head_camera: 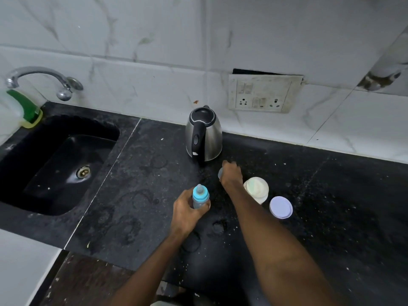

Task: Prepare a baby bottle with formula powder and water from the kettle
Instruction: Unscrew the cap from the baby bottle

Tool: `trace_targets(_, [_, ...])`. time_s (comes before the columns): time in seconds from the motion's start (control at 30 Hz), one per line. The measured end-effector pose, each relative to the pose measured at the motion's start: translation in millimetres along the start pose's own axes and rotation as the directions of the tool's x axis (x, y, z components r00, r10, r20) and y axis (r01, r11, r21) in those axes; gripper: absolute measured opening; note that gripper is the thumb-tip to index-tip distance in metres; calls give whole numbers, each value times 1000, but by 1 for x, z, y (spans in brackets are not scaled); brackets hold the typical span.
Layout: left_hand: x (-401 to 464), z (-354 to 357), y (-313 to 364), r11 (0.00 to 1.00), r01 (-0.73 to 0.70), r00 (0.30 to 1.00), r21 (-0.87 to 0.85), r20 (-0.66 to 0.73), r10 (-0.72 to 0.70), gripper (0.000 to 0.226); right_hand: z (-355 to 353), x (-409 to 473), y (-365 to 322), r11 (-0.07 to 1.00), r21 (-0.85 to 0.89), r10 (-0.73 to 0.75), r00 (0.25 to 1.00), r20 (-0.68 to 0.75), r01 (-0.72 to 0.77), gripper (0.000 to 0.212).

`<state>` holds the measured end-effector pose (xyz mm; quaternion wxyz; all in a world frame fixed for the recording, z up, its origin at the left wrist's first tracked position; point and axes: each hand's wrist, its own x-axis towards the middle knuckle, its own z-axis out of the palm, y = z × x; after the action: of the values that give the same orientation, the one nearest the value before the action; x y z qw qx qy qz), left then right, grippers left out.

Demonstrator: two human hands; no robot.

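Observation:
A small baby bottle [200, 196] with a blue collar and a clear teat stands on the black counter [136, 195]. My left hand [187, 214] is wrapped around its body. My right hand [230, 174] reaches forward just in front of the steel kettle [203, 134] and holds a small clear cap [220, 173] at its fingers. The kettle stands upright with its black lid down and its handle facing me. To the right of my right wrist sits an open tub of pale formula powder [256, 189]. Its lilac lid [280, 206] lies flat beside it.
A black sink [55, 164] is set into the counter at the left, with a chrome tap [42, 81] above it and a green-topped container [19, 109] at its corner. A wall socket plate [262, 93] hangs behind the kettle. Water marks spot the counter.

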<state>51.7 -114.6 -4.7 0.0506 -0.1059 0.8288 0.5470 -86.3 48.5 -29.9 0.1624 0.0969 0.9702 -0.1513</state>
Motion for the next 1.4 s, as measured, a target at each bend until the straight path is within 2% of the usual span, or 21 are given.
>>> trace_targets(0.13, [5,-1,2,1000,7,1000,-12,17,-7,53,7,-7,3,998,45,37,999,4,-37,88])
trace_targets(0.23, [8,-1,6,1000,-22,999,-22,30,23,54,2,-18,5,991,131,36,999,-27,-33,89])
trace_targets(0.33, [10,-2,13,998,-48,999,-40,18,48,54,-24,-33,7,933,361,45,992,-117,0,66])
trace_targets(0.43, [11,-3,24,995,-86,996,-45,-6,86,51,-60,-61,7,766,634,18,983,-181,103,36])
trace_targets(0.5, [13,-2,33,990,-138,990,-26,-14,138,51,-84,-86,5,679,721,-36,987,-158,140,36])
trace_targets(0.53, [13,-1,37,984,-176,984,-9,-12,176,50,-95,-99,2,684,715,-86,989,-117,145,41])
trace_targets(0.57, [13,-1,42,976,-217,976,10,-4,217,49,-104,-110,-2,732,663,-136,987,-82,156,48])
trace_targets(0.67, [11,1,50,952,-305,951,28,54,303,47,-117,-129,-7,892,377,-233,969,-84,248,58])
trace_targets(0.7, [10,2,53,945,-324,944,29,75,321,48,-119,-133,-5,906,326,-250,963,-98,269,55])
trace_targets(0.8, [4,2,55,926,-375,922,39,116,368,51,-126,-141,4,907,317,-268,961,-75,278,48])
trace_targets(0.9, [-6,4,59,922,-388,914,4,127,385,44,-129,-150,2,947,220,-226,972,-69,235,54])
trace_targets(0.97, [-12,8,65,923,-384,913,-35,135,385,44,-123,-157,-8,986,47,-151,977,-152,160,59])
trace_targets(1.03, [-17,13,68,931,-358,922,-69,133,365,51,-119,-163,-17,993,-62,-118,951,-286,105,61])
trace_targets(1.2, [-21,20,63,951,-306,945,-40,105,309,60,-114,-169,-24,999,16,-40,935,-353,49,63])
trace_targets(1.33, [-20,14,64,943,-332,938,-14,101,332,74,-106,-174,-28,976,130,-103,892,-439,177,54])
trace_targets(1.4, [-21,10,67,941,-330,929,-77,149,338,61,-106,-172,-25,963,160,-126,887,-445,217,53])
